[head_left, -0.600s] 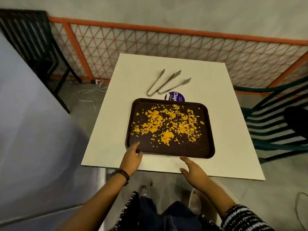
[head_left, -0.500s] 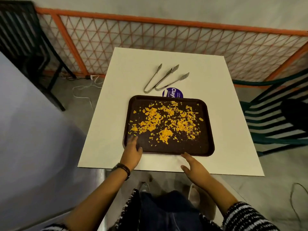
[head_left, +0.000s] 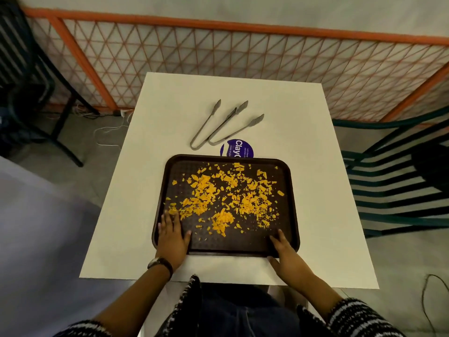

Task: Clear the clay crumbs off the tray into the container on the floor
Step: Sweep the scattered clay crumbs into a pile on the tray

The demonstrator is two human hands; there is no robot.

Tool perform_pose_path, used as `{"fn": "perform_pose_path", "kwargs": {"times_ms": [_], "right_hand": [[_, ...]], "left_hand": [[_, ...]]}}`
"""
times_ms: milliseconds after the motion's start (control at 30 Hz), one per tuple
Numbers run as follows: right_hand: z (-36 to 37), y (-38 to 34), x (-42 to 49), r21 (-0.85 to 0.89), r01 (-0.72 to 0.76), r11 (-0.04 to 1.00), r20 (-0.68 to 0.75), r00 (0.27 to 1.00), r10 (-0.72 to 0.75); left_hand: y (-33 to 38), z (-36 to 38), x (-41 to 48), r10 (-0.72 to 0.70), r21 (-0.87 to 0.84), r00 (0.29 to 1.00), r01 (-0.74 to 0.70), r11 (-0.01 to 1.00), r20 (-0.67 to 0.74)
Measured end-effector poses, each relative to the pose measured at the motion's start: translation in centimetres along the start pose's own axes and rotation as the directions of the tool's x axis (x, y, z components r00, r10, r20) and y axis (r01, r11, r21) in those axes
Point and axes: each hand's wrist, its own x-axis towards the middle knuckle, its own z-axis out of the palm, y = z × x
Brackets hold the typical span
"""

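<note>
— Where does the tray (head_left: 292,190) sit?
— On the white table (head_left: 328,190), towards its near edge, with orange clay crumbs (head_left: 226,198) strewn over most of its floor, thickest at the middle.
— And the hands?
— The left hand (head_left: 171,235) lies flat and spread on the tray's near left corner, fingertips touching the nearest crumbs. The right hand (head_left: 285,254) is at the near right corner, fingers on the tray's floor, thumb at the near rim; neither hand has closed on anything.
— Anything beyond the tray?
— Two metal tongs (head_left: 223,125) lie crossed towards the table's far edge, and a purple round label (head_left: 237,148) shows partly behind the tray's far rim.
</note>
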Motion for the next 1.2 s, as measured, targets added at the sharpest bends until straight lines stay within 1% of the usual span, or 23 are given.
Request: {"fn": "perform_pose_path", "kwargs": {"times_ms": [100, 167, 267, 333, 400, 433, 500, 533, 567, 667, 700, 733, 767, 800, 833, 867, 900, 933, 1000, 1033, 1067, 1133, 1200], "right_hand": [[-0.2, 0.6, 1.4, 0.018, 0.019, 1.000, -0.018, 1.000, -0.019], [-0.1, 0.6, 2.2, 0.027, 0.026, 0.999, -0.042, 0.999, -0.025], [-0.1, 0.2, 3.0, 0.045, 0.019, 0.999, -0.079, 0.997, -0.016], [0.0, 0.0, 3.4, 0.068, 0.027, 0.997, -0.092, 0.996, -0.021], [0.1, -0.1, 3.6, 0.087, 0.026, 0.996, -0.095, 0.995, -0.017], [0.3, -0.2, 3.8, 0.094, 0.024, 0.995, -0.101, 0.995, -0.014], [0.6, -0.2, 4.1, 0.090, 0.016, 0.996, -0.115, 0.993, -0.006], [0.8, -0.2, 4.1, 0.076, 0.012, 0.997, -0.114, 0.993, -0.003], [1.0, -0.1, 4.0, 0.063, 0.005, 0.998, -0.107, 0.994, 0.002], [1.2, 0.1, 3.6, 0.033, 0.005, 0.999, -0.096, 0.995, -0.002], [1.2, 0.1, 3.5, 0.021, 0.008, 1.000, -0.096, 0.995, -0.006], [1.2, 0.2, 3.4, 0.008, 0.006, 1.000, -0.095, 0.995, -0.005], [1.2, 0.2, 3.3, -0.005, 0.003, 1.000, -0.097, 0.995, -0.003], [1.2, 0.1, 3.3, -0.011, -0.003, 1.000, -0.102, 0.995, 0.002], [1.2, 0.0, 3.3, -0.007, -0.013, 1.000, -0.108, 0.994, 0.012], [1.1, -0.1, 3.4, 0.005, -0.022, 1.000, -0.113, 0.993, 0.022], [1.1, -0.3, 3.4, 0.019, -0.031, 0.999, -0.120, 0.992, 0.034], [1.1, -0.5, 3.5, 0.033, -0.037, 0.999, -0.125, 0.991, 0.041], [1.2, -1.0, 3.5, 0.074, -0.051, 0.996, -0.131, 0.990, 0.060], [1.2, -1.3, 3.5, 0.096, -0.060, 0.994, -0.139, 0.988, 0.073], [1.2, -1.4, 3.4, 0.113, -0.069, 0.991, -0.154, 0.984, 0.087], [0.8, -1.3, 3.6, 0.143, -0.102, 0.985, -0.207, 0.970, 0.130], [0.1, -0.9, 4.1, 0.159, -0.152, 0.975, -0.261, 0.946, 0.190]], "left_hand": [[1.1, 0.4, -0.4, 0.035, -0.080, 0.998, -0.031, 0.996, 0.048], [1.7, 0.8, -1.0, 0.102, -0.136, 0.989, -0.088, 0.987, 0.106], [2.7, 1.2, -2.3, 0.209, -0.178, 0.943, -0.166, 0.970, 0.260], [2.9, 1.2, -2.9, 0.223, -0.188, 0.930, -0.173, 0.967, 0.292], [2.4, 0.6, -2.6, 0.188, -0.222, 0.950, -0.133, 0.966, 0.248], [1.9, 0.2, -2.1, 0.162, -0.231, 0.967, -0.115, 0.966, 0.198], [0.7, -0.8, -1.1, 0.085, -0.220, 0.994, -0.068, 0.973, 0.068], [0.0, -1.3, -0.6, 0.037, -0.206, 0.999, -0.031, 0.978, 0.024], [-0.6, -1.6, -0.3, 0.003, -0.183, 1.000, 0.000, 0.983, 0.016], [-1.3, -1.1, -0.3, -0.012, -0.060, 0.994, 0.018, 0.998, 0.110], [-1.1, -0.7, -0.4, -0.034, -0.020, 0.980, 0.038, 0.999, 0.195], [-0.9, 0.3, -0.6, -0.046, 0.025, 0.967, 0.041, 0.999, 0.251], [-0.4, 0.9, -0.8, -0.057, 0.033, 0.954, 0.049, 0.998, 0.294], [0.2, 1.3, -1.1, -0.031, 0.044, 0.954, 0.019, 0.999, 0.297], [1.0, 1.3, -1.4, 0.015, 0.021, 0.940, -0.024, 0.999, 0.340], [1.6, 1.2, -1.8, 0.087, -0.013, 0.929, -0.088, 0.996, 0.359], [2.1, 1.2, -2.2, 0.172, -0.055, 0.895, -0.163, 0.985, 0.411], [2.2, 1.2, -2.6, 0.250, -0.096, 0.866, -0.231, 0.968, 0.432], [2.4, 0.6, -2.7, 0.347, -0.122, 0.821, -0.328, 0.937, 0.453], [2.2, 0.3, -2.4, 0.353, -0.125, 0.820, -0.333, 0.935, 0.451], [1.9, 0.0, -2.1, 0.340, -0.125, 0.839, -0.318, 0.940, 0.425], [1.4, -1.0, -1.1, 0.279, -0.115, 0.897, -0.255, 0.960, 0.342], [0.5, -2.0, 0.2, 0.206, -0.099, 0.939, -0.186, 0.978, 0.276]]}}
